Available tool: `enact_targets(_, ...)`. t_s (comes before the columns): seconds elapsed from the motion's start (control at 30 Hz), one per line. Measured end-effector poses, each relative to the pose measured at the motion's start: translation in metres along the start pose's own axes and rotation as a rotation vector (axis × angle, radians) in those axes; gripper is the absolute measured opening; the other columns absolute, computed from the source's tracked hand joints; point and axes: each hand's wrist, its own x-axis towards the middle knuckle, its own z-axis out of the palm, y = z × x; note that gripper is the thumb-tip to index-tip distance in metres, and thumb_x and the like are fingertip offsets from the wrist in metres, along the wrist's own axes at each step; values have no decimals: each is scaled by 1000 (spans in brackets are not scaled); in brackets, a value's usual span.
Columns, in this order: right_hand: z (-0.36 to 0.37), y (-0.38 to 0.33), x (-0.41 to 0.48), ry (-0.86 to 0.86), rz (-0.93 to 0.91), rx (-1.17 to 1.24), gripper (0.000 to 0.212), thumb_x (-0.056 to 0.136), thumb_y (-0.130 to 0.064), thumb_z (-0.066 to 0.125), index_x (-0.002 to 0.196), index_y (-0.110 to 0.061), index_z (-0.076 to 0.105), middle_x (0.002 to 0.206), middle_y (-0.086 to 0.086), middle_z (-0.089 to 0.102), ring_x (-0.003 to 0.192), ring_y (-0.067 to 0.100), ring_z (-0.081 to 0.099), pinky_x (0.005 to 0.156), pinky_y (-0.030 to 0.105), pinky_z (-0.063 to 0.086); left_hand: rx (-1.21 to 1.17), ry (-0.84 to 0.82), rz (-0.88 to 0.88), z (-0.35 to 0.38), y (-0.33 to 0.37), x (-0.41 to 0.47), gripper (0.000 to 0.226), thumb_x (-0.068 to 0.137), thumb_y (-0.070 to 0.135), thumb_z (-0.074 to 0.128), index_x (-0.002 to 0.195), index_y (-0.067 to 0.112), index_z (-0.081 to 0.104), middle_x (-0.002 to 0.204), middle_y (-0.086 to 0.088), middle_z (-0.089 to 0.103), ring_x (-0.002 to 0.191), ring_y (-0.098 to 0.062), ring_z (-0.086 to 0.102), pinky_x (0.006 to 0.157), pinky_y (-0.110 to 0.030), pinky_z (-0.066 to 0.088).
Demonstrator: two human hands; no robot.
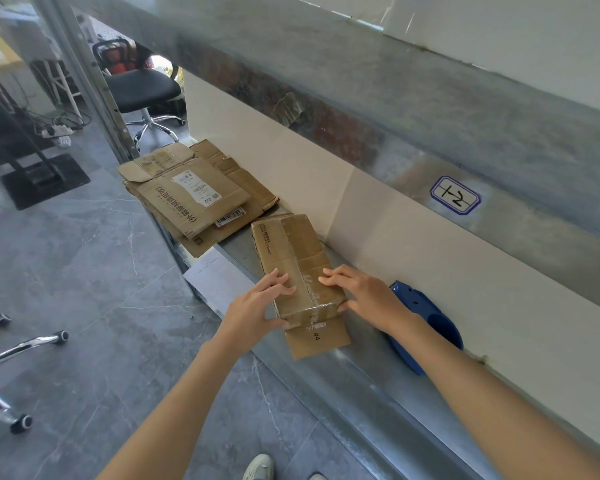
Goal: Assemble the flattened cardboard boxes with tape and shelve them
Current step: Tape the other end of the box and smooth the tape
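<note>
Small brown taped cardboard box (291, 251) sits on grey metal shelf (326, 372) nr the white wall, end flap marked "#4" lying open toward the person. Left hand (257, 306) & right hand (364, 292) both press on its near top, fingers spread & nearly straight, thumbs at the sides. Blue plastic tape dispenser (426, 323) just beside right hand. Stack of flattened brown cardboard boxes (191, 195) further along shelf, apart from box.
</note>
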Motion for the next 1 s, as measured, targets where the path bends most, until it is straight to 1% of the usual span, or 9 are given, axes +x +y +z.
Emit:
enact_targets(0.07, -2, 1, 0, -14, -1, -10, 67, 80, -12, 79, 140, -24, 53, 146, -12, 47, 129, 14, 50, 99, 38, 50, 8, -3, -11, -2, 1, 1, 64, 74, 39, 82, 133, 35, 56, 153, 21, 35, 145, 5, 16, 105, -35, 43)
enact_targets(0.2, 2, -8, 0, 34, 54, 45, 69, 75, -57, 76, 134, -29, 56, 138, -17, 49, 123, 8, 51, 93, 32, 50, 11, 41, -33, 0, 9, 1, 67, 69, 61, 78, 128, 37, 57, 151, 22, 38, 145, 6, 17, 104, -33, 40)
enact_targets(0.27, 10, -16, 1, 104, 96, 38, 70, 72, -65, 73, 128, -25, 59, 130, -13, 52, 119, 11, 53, 89, 29, 48, 6, 109, -63, 7, 15, 0, 61, 73, 61, 75, 125, 33, 61, 150, 20, 40, 145, 2, 21, 103, -33, 42)
enact_targets(0.37, 17, -22, 2, 153, 111, 2, 69, 75, -65, 71, 126, -20, 60, 127, -10, 53, 115, 14, 54, 89, 30, 47, 9, 167, -92, 15, 18, 0, 49, 80, 52, 74, 121, 27, 63, 150, 16, 43, 146, -1, 24, 102, -38, 47)
enact_targets(0.5, 16, -23, 2, 153, 118, 20, 68, 80, -72, 59, 124, -20, 60, 123, -11, 52, 112, 12, 54, 87, 32, 50, -11, 210, -80, 15, 16, 0, 43, 82, 59, 67, 114, 30, 66, 145, 18, 49, 143, 2, 28, 97, -35, 49)
enact_targets(0.67, 21, -30, 5, 211, 147, 32, 56, 83, -62, 64, 117, -17, 61, 115, -7, 52, 105, 17, 54, 80, 35, 51, -27, 277, -126, 23, 22, 1, 29, 88, 50, 65, 108, 29, 67, 143, 17, 52, 142, 1, 30, 96, -34, 49)
enact_targets(0.83, 17, -24, 1, 168, 140, 140, 54, 85, -58, 66, 122, -18, 61, 120, -10, 52, 113, 14, 53, 85, 36, 50, -34, 232, -156, 21, 26, 1, 30, 90, 46, 66, 115, 31, 65, 147, 17, 47, 144, 0, 27, 101, -31, 43)
enact_targets(0.93, 16, -21, -1, 159, 154, 230, 50, 84, -46, 73, 124, -18, 62, 130, -9, 53, 121, 12, 52, 93, 32, 46, -29, 170, -161, 15, 27, 3, 30, 91, 41, 67, 119, 31, 63, 149, 18, 44, 145, 0, 26, 101, -27, 38)
enact_targets(1.0, 17, -24, -2, 173, 176, 289, 48, 83, -40, 75, 124, -17, 62, 134, -8, 50, 122, 13, 51, 94, 29, 44, -7, 112, -138, 7, 24, 4, 33, 91, 40, 67, 122, 31, 62, 148, 18, 44, 142, -3, 32, 99, -28, 39)
